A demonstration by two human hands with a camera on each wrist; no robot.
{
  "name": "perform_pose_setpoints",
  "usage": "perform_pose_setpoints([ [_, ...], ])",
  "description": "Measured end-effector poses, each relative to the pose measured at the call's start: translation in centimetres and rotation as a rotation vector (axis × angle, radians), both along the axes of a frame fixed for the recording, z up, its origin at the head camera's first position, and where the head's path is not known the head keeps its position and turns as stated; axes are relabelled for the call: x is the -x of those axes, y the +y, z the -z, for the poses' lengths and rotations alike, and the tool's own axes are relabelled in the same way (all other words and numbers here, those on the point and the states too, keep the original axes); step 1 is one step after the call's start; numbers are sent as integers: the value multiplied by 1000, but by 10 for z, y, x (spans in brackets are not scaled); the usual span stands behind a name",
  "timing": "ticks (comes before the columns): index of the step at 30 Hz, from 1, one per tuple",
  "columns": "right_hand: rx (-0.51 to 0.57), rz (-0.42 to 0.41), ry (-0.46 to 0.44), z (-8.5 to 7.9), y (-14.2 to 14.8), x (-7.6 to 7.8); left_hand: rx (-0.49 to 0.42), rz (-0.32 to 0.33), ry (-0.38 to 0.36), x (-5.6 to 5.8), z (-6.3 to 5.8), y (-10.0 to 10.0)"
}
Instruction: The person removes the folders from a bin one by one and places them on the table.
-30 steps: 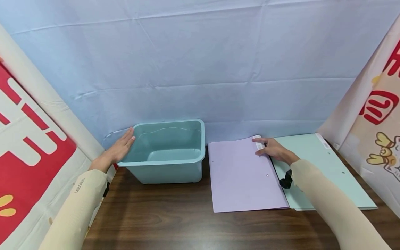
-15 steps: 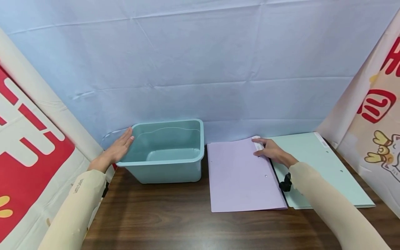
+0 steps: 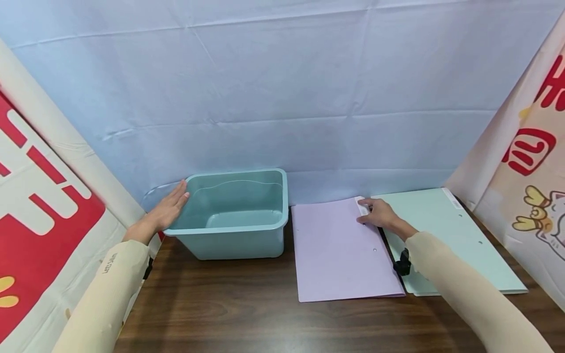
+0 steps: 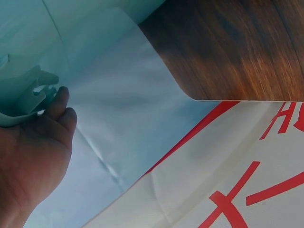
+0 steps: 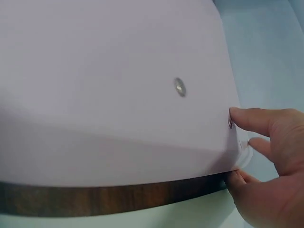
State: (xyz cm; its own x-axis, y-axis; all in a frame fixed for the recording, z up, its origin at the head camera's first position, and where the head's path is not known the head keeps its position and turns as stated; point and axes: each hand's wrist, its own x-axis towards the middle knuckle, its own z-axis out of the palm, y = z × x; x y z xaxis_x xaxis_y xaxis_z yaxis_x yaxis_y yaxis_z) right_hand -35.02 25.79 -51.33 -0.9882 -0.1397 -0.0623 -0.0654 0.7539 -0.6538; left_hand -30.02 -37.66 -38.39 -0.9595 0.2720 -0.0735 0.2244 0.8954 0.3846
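In the head view, my left hand [image 3: 167, 211] rests on the left rim of an upright teal plastic bin [image 3: 240, 243], fingers mostly straight. The left wrist view shows its fingertips touching the bin's rim [image 4: 19, 116]. At the far right corner of a lilac file folder [image 3: 337, 255], my right hand [image 3: 381, 214] pinches the spine edge beside a white label [image 3: 363, 207]. In the right wrist view, one fingertip touches a metal rivet at the folder's edge, with other fingers around the spine corner. Some fingers are partly hidden. The folder lies flat on the table.
A mint-green folder [image 3: 441, 215], apparently stacked on another, lies right of the lilac one, partly under my right forearm. The dark wooden table [image 3: 220, 304] meets a pale blue cloth backdrop [image 3: 282, 98]. Printed cloths [image 3: 39, 211] hang at both sides.
My right hand shifts slightly at the folder's spine, and the far label end sits a little lower. The left hand stays on the bin's rim; the head view drifts slightly.
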Motion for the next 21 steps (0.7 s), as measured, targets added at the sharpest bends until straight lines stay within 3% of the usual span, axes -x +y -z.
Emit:
perform_pose_setpoints([
  [12,-118,-82,186,-15,-3,-8,45,1,2,3,-2,5],
  [21,-297,-169,235,-50,6,-20,90,16,-21,4,-6,5],
])
